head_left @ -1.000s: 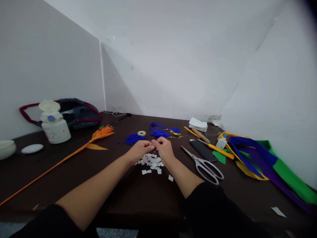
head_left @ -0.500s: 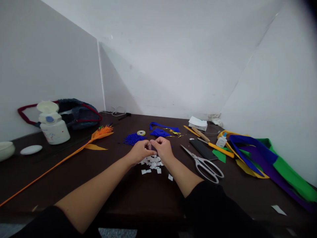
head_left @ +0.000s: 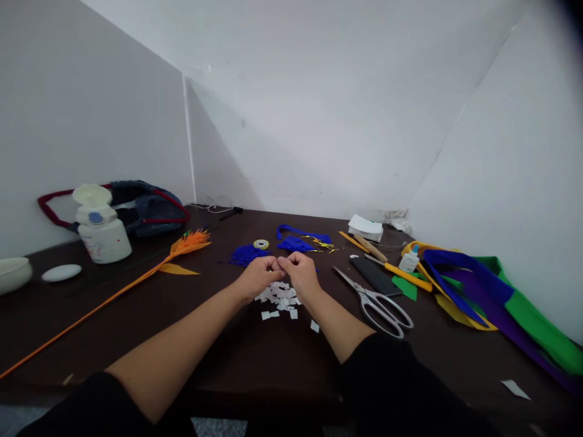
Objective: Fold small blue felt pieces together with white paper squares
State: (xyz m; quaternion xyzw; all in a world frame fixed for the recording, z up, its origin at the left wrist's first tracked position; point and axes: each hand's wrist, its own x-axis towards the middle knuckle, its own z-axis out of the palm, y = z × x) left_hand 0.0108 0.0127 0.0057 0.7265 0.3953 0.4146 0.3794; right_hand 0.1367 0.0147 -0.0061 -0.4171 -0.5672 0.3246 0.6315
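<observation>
My left hand (head_left: 257,277) and my right hand (head_left: 301,273) meet fingertip to fingertip over the middle of the dark table (head_left: 218,346). Both are closed in a pinch on something too small to make out. Just under and behind them lies a heap of small white paper bits (head_left: 277,297). A pile of small blue pieces (head_left: 245,254) and a roll of tape (head_left: 261,244) sit just beyond my left hand. Blue strips (head_left: 298,238) lie beyond my right hand.
Scissors (head_left: 378,297), a dark flat case (head_left: 373,274), a yellow-handled tool (head_left: 401,272), a glue bottle (head_left: 409,260) and blue, green, yellow and purple sheets (head_left: 487,291) lie to the right. On the left are an orange feathered stem (head_left: 136,280), a white tub (head_left: 102,226), a bag (head_left: 141,206) and a bowl (head_left: 13,273).
My hands stay pinched together at the same spot; the fingers shift only slightly. The view has moved a little.
</observation>
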